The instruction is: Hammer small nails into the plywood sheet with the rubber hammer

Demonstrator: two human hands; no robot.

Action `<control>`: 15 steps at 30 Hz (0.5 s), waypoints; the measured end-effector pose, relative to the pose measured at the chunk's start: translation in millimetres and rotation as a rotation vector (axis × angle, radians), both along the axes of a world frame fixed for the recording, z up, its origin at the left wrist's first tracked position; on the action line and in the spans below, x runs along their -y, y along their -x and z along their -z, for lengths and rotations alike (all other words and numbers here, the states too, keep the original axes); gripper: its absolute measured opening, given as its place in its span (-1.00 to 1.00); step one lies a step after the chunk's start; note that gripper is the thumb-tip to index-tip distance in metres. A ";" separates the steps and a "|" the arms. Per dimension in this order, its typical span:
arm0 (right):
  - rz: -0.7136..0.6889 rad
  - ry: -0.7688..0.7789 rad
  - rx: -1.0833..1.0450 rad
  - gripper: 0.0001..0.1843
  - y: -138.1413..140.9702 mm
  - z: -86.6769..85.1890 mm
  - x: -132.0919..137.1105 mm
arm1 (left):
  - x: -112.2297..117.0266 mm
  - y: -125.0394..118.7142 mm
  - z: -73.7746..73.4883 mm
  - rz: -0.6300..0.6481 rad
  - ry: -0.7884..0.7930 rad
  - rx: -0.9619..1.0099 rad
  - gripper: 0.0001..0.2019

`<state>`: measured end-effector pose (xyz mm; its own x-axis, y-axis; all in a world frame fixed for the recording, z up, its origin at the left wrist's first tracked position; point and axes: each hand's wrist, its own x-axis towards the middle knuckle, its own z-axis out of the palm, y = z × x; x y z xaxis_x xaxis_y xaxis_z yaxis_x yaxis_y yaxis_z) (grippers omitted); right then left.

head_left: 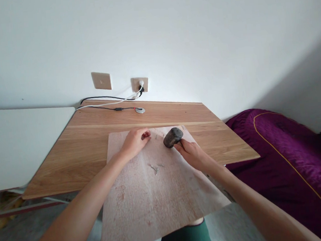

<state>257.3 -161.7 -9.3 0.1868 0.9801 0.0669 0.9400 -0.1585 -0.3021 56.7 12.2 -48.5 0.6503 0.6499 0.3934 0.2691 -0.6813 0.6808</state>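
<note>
A pale plywood board (153, 197) lies across the wooden desk (89, 142) and overhangs toward my lap. My left hand (135, 141) rests near the board's far edge, fingers pinched together on something small I cannot make out, perhaps a nail. My right hand (192, 152) grips a dark grey stone (172, 136), held just right of the left hand, low over the board. A few loose nails (155, 168) lie on the board between my forearms.
A white wall with a switch plate (101, 80) and a socket (139, 84) stands behind the desk; cables (110, 104) run along the desk's back edge. A white surface (15, 142) adjoins on the left. A purple bedspread (289, 165) lies to the right.
</note>
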 end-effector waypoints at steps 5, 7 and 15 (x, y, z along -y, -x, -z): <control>-0.045 0.016 0.011 -0.66 22.2 -24.4 -26.5 | 2.9 1.9 -2.5 -0.044 0.017 0.002 -0.74; -0.071 0.035 0.066 -0.67 33.3 -34.0 -37.5 | 3.4 2.3 -1.9 -0.046 -0.009 0.014 -0.66; -0.099 0.135 0.188 -0.67 54.3 -45.4 -49.1 | -2.4 1.2 9.1 0.024 -0.032 0.062 -0.58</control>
<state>202.9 -112.6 36.1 0.0859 0.9954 -0.0418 0.9907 -0.0897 -0.1025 55.5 14.5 -57.6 0.6392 0.6207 0.4540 0.2104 -0.7090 0.6731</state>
